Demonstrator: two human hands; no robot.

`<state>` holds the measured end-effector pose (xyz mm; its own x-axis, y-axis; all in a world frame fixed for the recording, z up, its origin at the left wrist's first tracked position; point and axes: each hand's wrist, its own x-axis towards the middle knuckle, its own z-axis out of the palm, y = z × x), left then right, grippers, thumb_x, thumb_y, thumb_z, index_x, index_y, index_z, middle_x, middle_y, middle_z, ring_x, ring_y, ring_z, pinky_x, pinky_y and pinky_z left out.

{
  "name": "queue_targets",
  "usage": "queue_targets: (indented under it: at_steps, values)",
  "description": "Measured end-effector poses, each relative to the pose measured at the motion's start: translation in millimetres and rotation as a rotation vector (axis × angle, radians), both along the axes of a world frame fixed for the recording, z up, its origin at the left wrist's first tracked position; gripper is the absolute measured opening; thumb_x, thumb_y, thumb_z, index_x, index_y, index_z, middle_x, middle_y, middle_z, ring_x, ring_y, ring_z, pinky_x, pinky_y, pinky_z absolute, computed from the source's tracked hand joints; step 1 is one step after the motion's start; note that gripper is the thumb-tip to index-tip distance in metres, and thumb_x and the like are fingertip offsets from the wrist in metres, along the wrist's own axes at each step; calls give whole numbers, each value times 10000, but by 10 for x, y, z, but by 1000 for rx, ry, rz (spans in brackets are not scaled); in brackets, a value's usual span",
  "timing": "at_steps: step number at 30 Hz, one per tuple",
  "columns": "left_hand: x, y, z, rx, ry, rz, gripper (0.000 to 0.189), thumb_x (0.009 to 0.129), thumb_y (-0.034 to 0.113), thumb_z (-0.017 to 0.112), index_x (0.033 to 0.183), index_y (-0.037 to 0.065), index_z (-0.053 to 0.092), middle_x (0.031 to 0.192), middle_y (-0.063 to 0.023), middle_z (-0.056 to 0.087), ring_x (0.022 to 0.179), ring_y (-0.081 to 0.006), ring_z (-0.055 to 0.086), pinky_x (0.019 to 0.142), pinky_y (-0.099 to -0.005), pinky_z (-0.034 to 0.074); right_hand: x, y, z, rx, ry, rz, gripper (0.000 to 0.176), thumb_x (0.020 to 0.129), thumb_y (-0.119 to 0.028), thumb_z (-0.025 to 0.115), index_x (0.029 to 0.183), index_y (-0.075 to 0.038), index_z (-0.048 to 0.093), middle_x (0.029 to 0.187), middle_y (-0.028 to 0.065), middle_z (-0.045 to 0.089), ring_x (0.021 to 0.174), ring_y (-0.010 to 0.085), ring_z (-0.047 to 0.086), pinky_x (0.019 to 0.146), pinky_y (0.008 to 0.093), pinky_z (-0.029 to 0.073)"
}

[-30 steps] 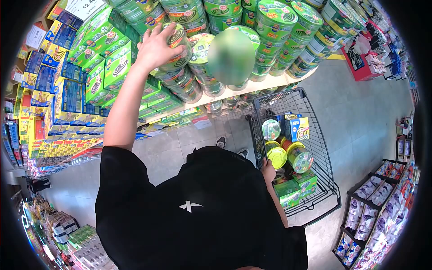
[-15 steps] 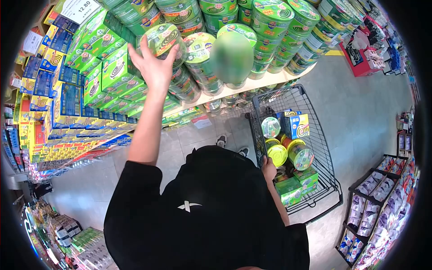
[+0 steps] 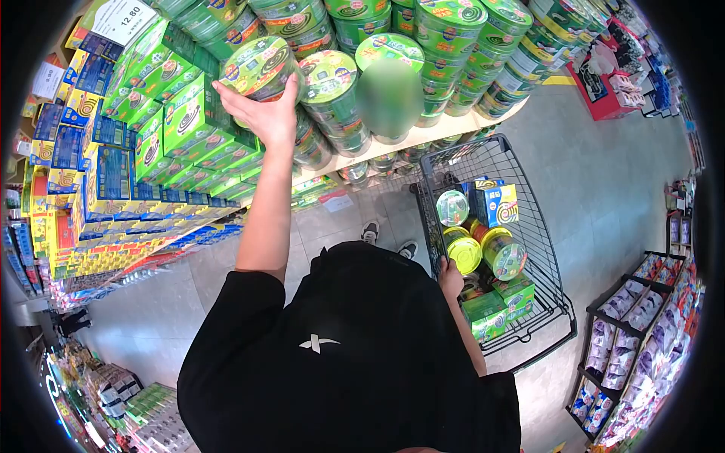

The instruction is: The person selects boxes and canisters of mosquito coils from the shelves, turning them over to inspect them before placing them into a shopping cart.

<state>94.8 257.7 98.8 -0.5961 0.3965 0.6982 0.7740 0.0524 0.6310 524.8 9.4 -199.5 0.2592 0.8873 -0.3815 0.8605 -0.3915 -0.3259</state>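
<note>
My left hand is wrapped around the near side of a round clear tub of mosquito coils, thumb at its right and fingers at its left. The tub has a green printed lid and sits at the top of a stack on the shelf. More coil tubs stand right beside it, and green coil boxes are piled to the left. Low on the right, my right hand is closed on the side rim of a black wire shopping cart.
Inside the cart are a yellow-lidded tub, a blue and yellow coil box, green boxes and other tubs. A price sign stands at upper left. A rack of bagged goods is at right, a red bin at upper right.
My left hand has shifted from over the tub's lid down to its near side, with fingers and thumb around it. The right hand keeps its hold on the cart.
</note>
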Motion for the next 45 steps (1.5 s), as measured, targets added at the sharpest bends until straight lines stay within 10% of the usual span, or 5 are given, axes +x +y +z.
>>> queue_targets:
  at_steps: [17,23,29,36,45]
  values:
    - [241,-404,351,164,-381,-589,1113,662,143,930,1499,30,205,1393,-196,399,1276,-268,449,1116,-419,365,-8,133,198,-92,-100,35,571,953,-539,558,1155,-9,624,1050,260,676,980,435,648,842,524,505]
    - [701,-909,533,31,-658,-1116,1191,567,202,969,1494,74,233,1407,-164,403,1316,-288,458,1096,-431,426,-270,955,1317,142,852,-117,655,991,-395,587,1460,34,426,1357,245,568,1266,324,548,1053,372,421]
    - [1052,-1250,241,-180,-415,-1367,1238,524,248,982,1498,61,240,1477,-236,342,1407,-369,352,1140,-509,324,-583,1207,2986,-9,1801,-66,782,994,-509,533,1567,-65,238,1516,167,404,1356,287,444,1029,476,447]
    - [1298,-1143,210,-130,-32,-1538,1285,602,262,946,1572,100,119,1526,-325,275,1397,-499,337,1118,-558,319,-566,1164,3163,-129,1783,-155,765,951,-350,645,1525,2,282,1471,137,464,1332,248,483,1097,392,403]
    - [1363,-1270,15,-516,-161,-1351,1430,600,363,963,1578,14,-20,1636,-253,79,1514,-378,156,1212,-466,180,-566,1125,2777,28,1859,-378,657,913,-404,651,1414,-21,467,1380,147,572,1247,295,568,1080,468,428]
